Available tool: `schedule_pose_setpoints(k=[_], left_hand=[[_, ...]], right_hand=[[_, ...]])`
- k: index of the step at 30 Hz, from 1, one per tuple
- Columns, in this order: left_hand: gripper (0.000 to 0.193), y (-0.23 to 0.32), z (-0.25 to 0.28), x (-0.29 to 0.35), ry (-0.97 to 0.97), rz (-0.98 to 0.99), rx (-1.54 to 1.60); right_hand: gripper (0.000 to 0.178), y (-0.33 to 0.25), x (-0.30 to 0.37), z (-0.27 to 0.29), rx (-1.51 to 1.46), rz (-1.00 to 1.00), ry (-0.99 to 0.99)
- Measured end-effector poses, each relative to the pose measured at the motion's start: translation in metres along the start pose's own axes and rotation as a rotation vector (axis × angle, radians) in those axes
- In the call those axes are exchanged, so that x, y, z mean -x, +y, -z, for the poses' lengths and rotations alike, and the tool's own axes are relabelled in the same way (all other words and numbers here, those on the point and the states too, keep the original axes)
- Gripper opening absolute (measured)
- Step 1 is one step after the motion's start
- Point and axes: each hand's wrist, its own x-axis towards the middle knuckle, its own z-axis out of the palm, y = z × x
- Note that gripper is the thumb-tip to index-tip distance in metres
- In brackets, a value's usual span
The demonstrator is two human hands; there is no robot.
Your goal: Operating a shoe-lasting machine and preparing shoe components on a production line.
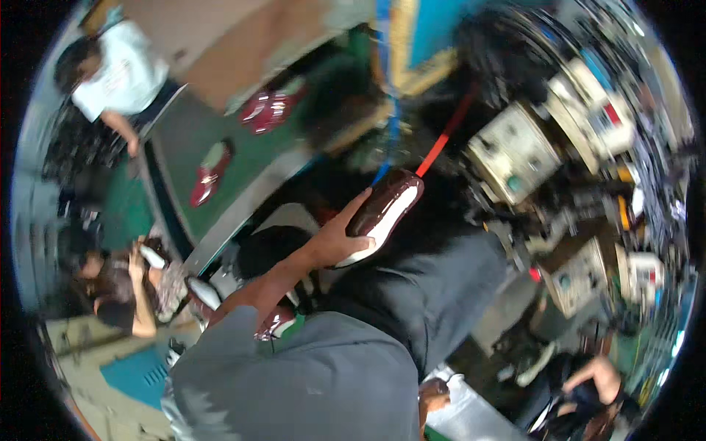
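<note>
My left hand (340, 237) reaches forward with its fingers closed around the side of a glossy burgundy shoe (380, 204). The shoe's long pale underside is turned partly up, and it is held over my dark-clad legs (430, 283). Low in the view, my right hand (434, 399) is close to my body, beside a light metal surface (478, 411). Its fingers look curled at a small dark brown shape, too blurred to name. Beneath my left forearm, another burgundy shoe (276, 323) shows in part.
A green conveyor belt (180, 147) at the left carries burgundy shoes (209, 176). Pale machine boxes (513, 151) and tangled cables line the right. A blue hose (393, 125) and a red strap (441, 147) hang ahead. Other people (129, 70) are at the far left, lower left and lower right.
</note>
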Motion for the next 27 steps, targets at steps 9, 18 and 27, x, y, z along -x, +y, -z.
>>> schedule_pose_setpoints(k=[9, 18, 27], left_hand=[[0.1, -0.102, 0.211, 0.049, 0.73, 0.434, -0.55], [0.097, -0.243, 0.349, 0.11, 0.749, 0.568, -1.552], [0.023, -0.157, 0.388, 0.242, 0.543, 0.537, -1.196]], right_hand=[[0.051, 0.025, -0.139, -0.002, -0.72, 0.209, -0.214], [0.041, -0.125, -0.25, 0.073, -1.069, 0.234, -0.437], [0.036, -0.273, -0.29, 0.136, -1.111, 0.529, -0.637]])
